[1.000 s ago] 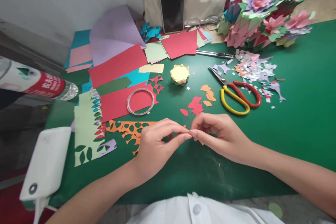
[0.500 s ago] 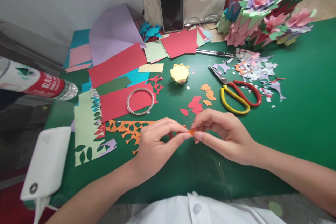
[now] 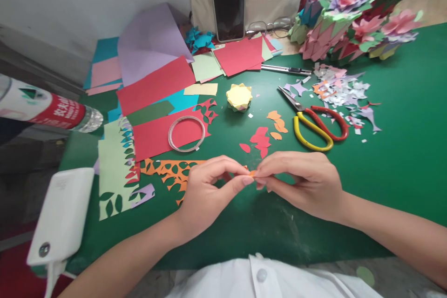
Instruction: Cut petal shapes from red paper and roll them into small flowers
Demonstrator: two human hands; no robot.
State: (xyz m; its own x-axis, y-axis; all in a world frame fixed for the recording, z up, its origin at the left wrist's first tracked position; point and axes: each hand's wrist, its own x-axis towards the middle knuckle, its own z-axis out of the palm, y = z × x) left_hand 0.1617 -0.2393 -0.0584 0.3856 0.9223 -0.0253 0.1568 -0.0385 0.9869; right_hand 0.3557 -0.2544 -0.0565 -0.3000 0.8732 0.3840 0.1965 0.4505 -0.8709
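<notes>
Between my fingertips is a small orange paper piece [image 3: 252, 173], largely covered by them. My left hand [image 3: 213, 191] pinches its left side with thumb and forefinger. From the right, my right hand [image 3: 303, 181] pinches the same piece, fingertips close to those of the left. Just beyond the hands lie red paper petals [image 3: 260, 137] and orange paper petals [image 3: 279, 125]. A yellow folded paper piece [image 3: 239, 97] sits farther back on the green table [image 3: 391, 163].
Scissors [image 3: 314, 123] lie right of the petals, before paper scraps [image 3: 342, 86]. A tape roll [image 3: 186, 134] rests on red paper at left. Paper flowers [image 3: 352, 9] stand back right; a bottle [image 3: 49, 107] and power bank [image 3: 63, 216] are at far left.
My right hand's fingers have straightened and drawn closer together at the orange piece, uncovering more of the red petals. Less of the orange piece shows. My left hand has hardly moved.
</notes>
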